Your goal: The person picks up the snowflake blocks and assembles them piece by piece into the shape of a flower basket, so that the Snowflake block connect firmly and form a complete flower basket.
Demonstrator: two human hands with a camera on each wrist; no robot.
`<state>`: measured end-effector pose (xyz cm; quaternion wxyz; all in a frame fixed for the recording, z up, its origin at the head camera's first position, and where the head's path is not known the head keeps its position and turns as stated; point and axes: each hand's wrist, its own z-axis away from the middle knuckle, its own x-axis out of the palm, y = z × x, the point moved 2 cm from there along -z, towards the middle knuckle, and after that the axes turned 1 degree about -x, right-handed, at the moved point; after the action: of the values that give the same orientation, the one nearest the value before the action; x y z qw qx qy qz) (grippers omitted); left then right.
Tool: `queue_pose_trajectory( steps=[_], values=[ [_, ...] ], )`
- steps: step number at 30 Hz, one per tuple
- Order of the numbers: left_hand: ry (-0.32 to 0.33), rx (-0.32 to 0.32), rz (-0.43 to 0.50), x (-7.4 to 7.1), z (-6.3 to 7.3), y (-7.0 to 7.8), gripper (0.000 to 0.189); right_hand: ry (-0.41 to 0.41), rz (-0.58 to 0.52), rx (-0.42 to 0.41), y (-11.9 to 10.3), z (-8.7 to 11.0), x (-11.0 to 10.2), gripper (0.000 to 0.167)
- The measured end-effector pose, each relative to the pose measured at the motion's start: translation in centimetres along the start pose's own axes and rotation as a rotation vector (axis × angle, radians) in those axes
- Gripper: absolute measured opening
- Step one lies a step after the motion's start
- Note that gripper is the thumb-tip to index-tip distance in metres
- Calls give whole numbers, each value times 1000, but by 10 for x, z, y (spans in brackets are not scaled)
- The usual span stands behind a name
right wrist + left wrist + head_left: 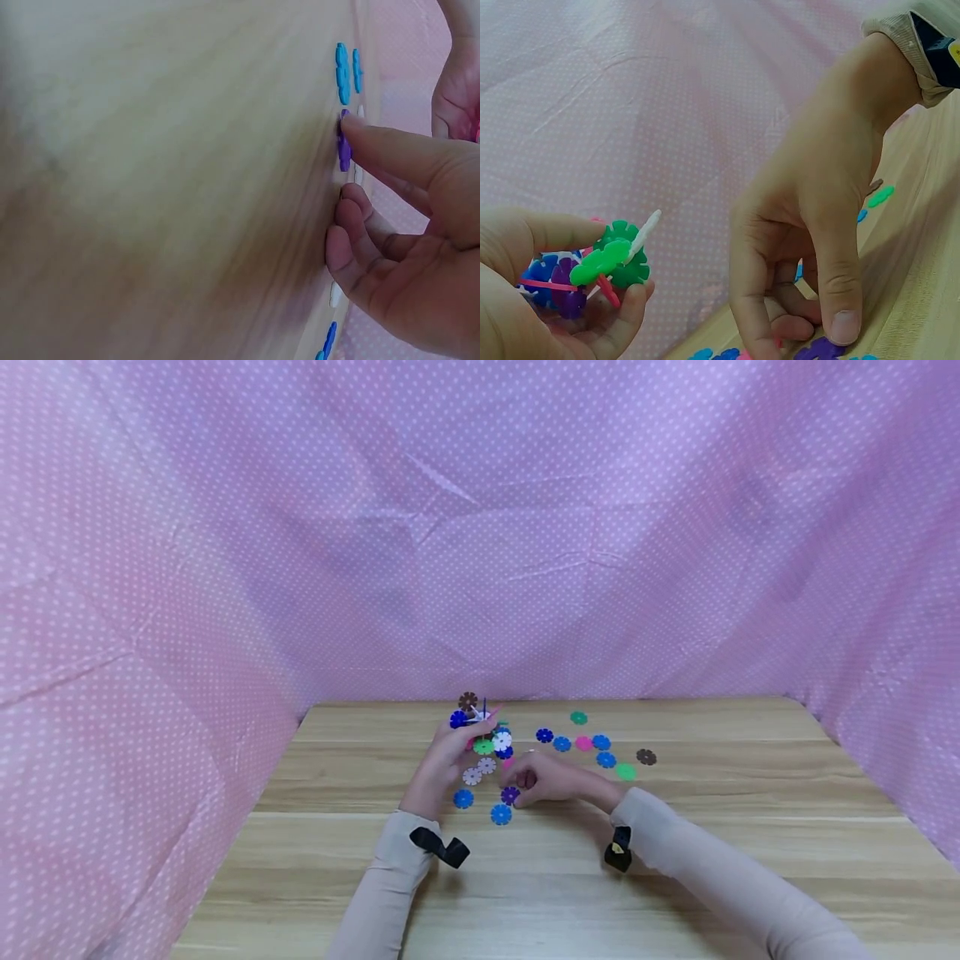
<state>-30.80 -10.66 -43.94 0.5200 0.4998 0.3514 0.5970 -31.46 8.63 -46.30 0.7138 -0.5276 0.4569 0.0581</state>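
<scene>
My left hand is raised above the table and grips a cluster of interlocked plastic snowflake discs. Green, white, pink, purple and blue discs jut from it between thumb and fingers; the palm hides part of it. Low over the tabletop, my right hand has its thumb and index finger at a purple snowflake disc, which lies flat on the wood. The thumb tip rests on the disc's edge, and the other fingers curl in beside it. Two blue discs lie close by.
Loose discs are spread over the wooden table: pale lilac ones between the hands, and blue, pink, green and brown ones to the right. A pink dotted cloth hangs behind and along both sides.
</scene>
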Motion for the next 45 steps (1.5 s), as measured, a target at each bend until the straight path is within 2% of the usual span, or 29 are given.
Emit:
queue_pose_trajectory(
  steps=[5,9,14,18,22,26,31,36,45],
  values=[
    [0,-6,-27,-1,-2,0,33,7,-21,-1,3,2,0,20],
    [-8,-12,-52,-1,-2,0,27,30,-88,39,6,9,-5,20],
    [-14,-10,-78,-1,-4,-1,24,97,-155,99,17,19,-13,16],
    [1,-14,-100,0,-4,-5,28,195,-237,219,25,25,-21,15],
    [33,-30,-140,3,-5,-9,36,366,-309,310,24,29,-31,19],
    [33,-20,-150,9,-7,-12,40,520,-420,314,18,29,-39,25],
    [20,2,-147,14,-9,-15,40,613,-551,286,9,29,-44,33],
    [6,16,-119,16,-11,-17,42,677,-585,265,1,28,-43,32],
    [32,1,-146,16,-12,-18,42,776,-588,231,-5,22,-35,30]
  ],
)
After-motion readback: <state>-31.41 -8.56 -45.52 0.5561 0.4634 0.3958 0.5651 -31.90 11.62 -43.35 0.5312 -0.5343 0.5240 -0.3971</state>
